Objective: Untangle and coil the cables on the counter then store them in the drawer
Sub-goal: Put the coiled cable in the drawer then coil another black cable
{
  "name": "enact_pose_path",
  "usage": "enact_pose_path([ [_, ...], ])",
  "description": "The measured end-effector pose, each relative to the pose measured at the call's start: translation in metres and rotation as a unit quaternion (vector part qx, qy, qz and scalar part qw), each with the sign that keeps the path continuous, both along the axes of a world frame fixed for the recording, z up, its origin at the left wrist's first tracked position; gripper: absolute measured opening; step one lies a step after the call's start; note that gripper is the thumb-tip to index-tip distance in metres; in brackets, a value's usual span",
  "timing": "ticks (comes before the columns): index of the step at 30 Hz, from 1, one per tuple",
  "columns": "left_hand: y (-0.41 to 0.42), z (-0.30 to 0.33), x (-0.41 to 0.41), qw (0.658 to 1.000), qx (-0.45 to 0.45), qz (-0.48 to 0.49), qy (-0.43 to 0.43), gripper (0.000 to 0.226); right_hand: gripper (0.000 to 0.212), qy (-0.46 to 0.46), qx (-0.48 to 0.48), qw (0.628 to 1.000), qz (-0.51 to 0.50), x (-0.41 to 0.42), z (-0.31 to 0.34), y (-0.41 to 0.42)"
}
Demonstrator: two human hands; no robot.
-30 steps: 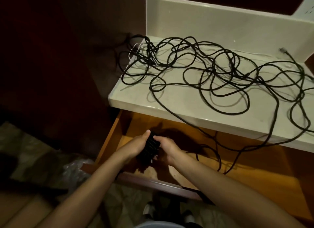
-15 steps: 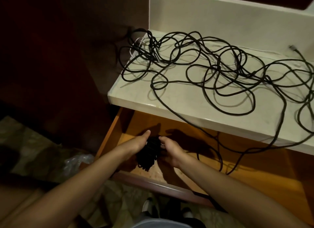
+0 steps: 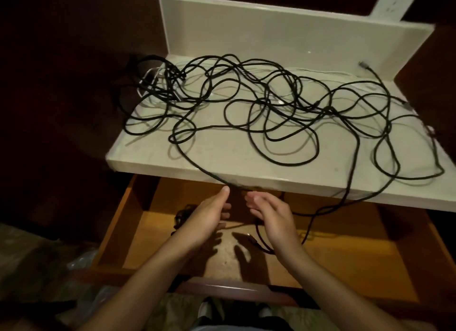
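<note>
Little looks finished: one dark coiled bundle (image 3: 183,216) lies inside the open drawer (image 3: 345,251), at its left end just beyond the left hand (image 3: 207,219), while nearly all the black cables (image 3: 271,108) are a tangle on the counter (image 3: 153,155) above the drawer. That tangle's long axis runs left to right along the counter, and one strand drops over its front edge into the drawer. Both the left hand and the right hand (image 3: 274,217) hover above the drawer with every grip released, holding nothing.
</note>
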State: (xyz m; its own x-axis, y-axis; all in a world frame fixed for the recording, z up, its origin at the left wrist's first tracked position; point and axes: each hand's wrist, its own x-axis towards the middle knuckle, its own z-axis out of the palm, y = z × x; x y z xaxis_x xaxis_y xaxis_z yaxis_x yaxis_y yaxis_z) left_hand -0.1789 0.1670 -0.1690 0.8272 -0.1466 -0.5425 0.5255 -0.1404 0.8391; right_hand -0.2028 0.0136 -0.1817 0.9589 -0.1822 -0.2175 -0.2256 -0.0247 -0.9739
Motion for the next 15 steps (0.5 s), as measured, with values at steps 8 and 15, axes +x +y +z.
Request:
enact_pose_path([
  [8,-0.065,-0.024,0.01,0.994,-0.097,0.016,0.039,0.047,0.023,0.052,-0.175,0.983,0.014,-0.011,-0.011,-0.075],
  [15,-0.088,-0.063,0.015,0.965,0.105,-0.233,-0.057,0.031,0.028,0.155,-0.362,0.873,0.287,-0.007,-0.05,-0.12],
])
